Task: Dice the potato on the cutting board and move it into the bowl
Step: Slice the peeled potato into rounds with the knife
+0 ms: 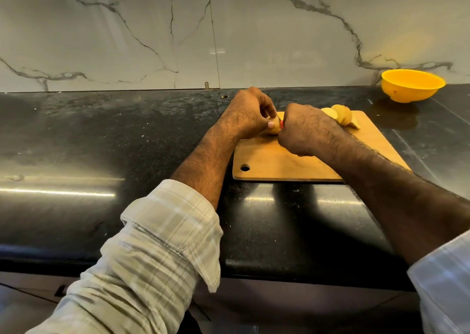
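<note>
Work surface: a polished black stone countertop [101,135], speckled, carrying bright streaks of reflected light along its rounded front edge. Behind it stands a white marble-patterned wall [127,28] with grey veins and a vertical panel joint.

A wooden cutting board [279,163], with a hanging hole at its near left corner, lies flat on the counter, right of centre. The left hand [246,115] has its fingers curled and pinches a potato piece [273,127] at the board's far left edge. The right hand [302,130] is closed in a fist just beside it; a small red part of a knife [281,123] shows between the hands, the blade mostly hidden. Further potato pieces [342,117], cut faces showing, rest at the board's far right.

A yellow bowl [412,85] sits on the counter against the wall, well apart from the board; its contents cannot be seen.

Both plaid sleeves [162,244] are rolled back.
</note>
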The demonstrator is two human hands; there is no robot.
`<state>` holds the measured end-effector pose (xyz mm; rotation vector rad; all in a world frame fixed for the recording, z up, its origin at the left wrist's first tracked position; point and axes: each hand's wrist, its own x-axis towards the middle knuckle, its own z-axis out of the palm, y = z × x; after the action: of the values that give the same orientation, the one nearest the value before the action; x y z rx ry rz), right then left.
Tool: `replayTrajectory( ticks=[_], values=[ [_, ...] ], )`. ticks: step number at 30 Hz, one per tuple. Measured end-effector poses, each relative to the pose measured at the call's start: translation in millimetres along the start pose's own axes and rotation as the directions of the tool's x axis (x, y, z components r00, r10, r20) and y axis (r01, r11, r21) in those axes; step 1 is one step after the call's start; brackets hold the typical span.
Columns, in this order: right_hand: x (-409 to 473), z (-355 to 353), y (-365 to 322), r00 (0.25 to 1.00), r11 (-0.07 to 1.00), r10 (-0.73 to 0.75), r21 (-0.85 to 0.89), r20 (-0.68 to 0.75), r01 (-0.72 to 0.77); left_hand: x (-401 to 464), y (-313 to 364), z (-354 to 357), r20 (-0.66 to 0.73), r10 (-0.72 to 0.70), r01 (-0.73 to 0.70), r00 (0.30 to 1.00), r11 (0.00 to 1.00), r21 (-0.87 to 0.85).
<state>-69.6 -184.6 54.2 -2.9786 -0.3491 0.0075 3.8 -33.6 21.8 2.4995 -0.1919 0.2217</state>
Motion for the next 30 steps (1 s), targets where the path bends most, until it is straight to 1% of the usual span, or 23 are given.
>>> replayTrajectory(
  ticks=[2, 6, 10, 15, 18, 24, 27, 30],
  values=[
    [-2, 3, 1, 1.000, 1.000, -0.004, 0.007, 0.024, 0.004, 0, 0, -1, -0.004, 0.003, -0.003, 1.000, 1.000, 0.008],
    [-15, 17, 8, 0.996, 0.999, 0.041, 0.010, 0.077, -0.042, -1, -2, -1, -0.001, -0.007, 0.007, 1.000, 1.000, -0.013],
    [-23, 13, 14, 0.993, 0.999, 0.043, -0.025, 0.107, -0.040, -2, -5, -3, 0.007, -0.004, 0.004, 1.000, 0.999, -0.041],
    [-19, -3, 13, 0.998, 0.997, 0.052, 0.066, -0.018, -0.050, -3, -3, -5, 0.030, -0.018, 0.019, 0.999, 0.999, -0.050],
    [-10, 0, 9, 0.995, 0.998, 0.028, 0.050, -0.100, -0.023, -3, -2, -5, 0.028, -0.019, 0.021, 0.999, 0.998, -0.053],
    [5, 2, 2, 0.999, 0.998, 0.033, 0.050, -0.041, -0.031, -2, -3, -4, 0.024, 0.000, 0.001, 1.000, 0.999, -0.054],
    [11, 6, 2, 0.998, 0.997, 0.008, 0.083, -0.068, -0.002, 0, -1, -3, 0.027, -0.008, 0.009, 1.000, 1.000, -0.024],
    [17, 4, -2, 0.998, 0.999, 0.004, 0.044, -0.064, -0.001, 1, 0, -3, 0.024, -0.005, 0.005, 1.000, 1.000, -0.001]
  ],
)
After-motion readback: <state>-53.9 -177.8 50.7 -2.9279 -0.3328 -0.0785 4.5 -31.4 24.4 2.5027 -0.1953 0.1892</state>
